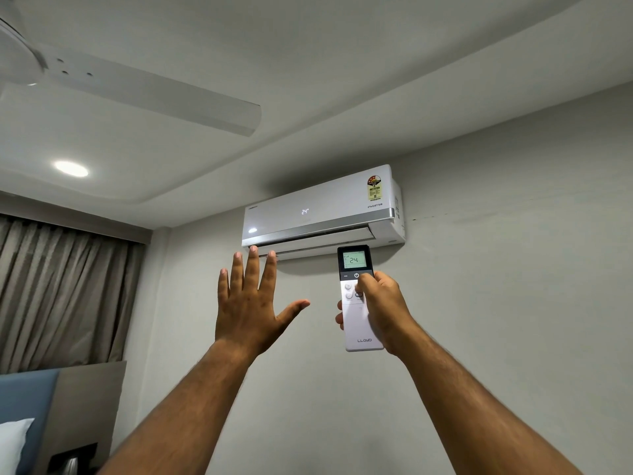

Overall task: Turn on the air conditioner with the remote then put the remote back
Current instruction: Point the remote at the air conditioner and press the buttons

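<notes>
A white wall-mounted air conditioner (318, 214) hangs high on the grey wall, its front display lit with 24 and its lower flap partly open. My right hand (383, 310) holds a white remote (356, 323) upright, pointed at the unit, with the thumb lying over the buttons just below the power symbol. The remote's dark screen reads 24. My left hand (248, 299) is raised below the unit's left end, palm toward the wall, fingers spread, holding nothing.
A white ceiling fan (144, 94) hangs at the upper left and a round ceiling light (71, 168) glows below it. Beige curtains (58, 289) cover the left side. A blue headboard (27, 402) and a white pillow (13, 440) sit at the lower left.
</notes>
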Action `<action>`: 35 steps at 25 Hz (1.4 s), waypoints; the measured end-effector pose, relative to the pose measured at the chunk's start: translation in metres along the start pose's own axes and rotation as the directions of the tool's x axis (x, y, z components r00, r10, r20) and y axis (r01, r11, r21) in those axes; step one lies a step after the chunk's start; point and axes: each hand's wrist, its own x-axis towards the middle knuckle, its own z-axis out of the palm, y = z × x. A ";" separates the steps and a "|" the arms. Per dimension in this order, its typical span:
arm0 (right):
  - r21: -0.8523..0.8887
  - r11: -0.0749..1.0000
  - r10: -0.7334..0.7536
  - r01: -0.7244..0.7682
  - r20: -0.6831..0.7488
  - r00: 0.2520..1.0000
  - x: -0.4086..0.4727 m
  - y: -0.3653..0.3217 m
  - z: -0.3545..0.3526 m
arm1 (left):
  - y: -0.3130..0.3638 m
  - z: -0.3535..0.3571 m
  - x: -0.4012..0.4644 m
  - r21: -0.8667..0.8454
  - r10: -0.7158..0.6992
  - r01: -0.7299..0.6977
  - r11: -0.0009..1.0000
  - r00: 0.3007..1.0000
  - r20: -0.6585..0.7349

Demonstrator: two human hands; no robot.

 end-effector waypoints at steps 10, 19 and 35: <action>0.003 1.000 0.003 -0.003 0.002 1.000 -0.001 0.000 0.003 | -0.007 0.001 0.000 -0.004 -0.006 0.006 1.000 1.000 -0.001; -0.028 1.000 0.005 -0.005 -0.002 1.000 0.002 0.005 0.004 | -0.009 0.002 0.000 -0.013 -0.008 0.008 1.000 1.000 -0.004; -0.020 1.000 0.001 -0.001 -0.008 1.000 0.000 0.005 0.002 | -0.008 0.004 -0.004 -0.038 -0.005 0.004 0.999 1.000 -0.021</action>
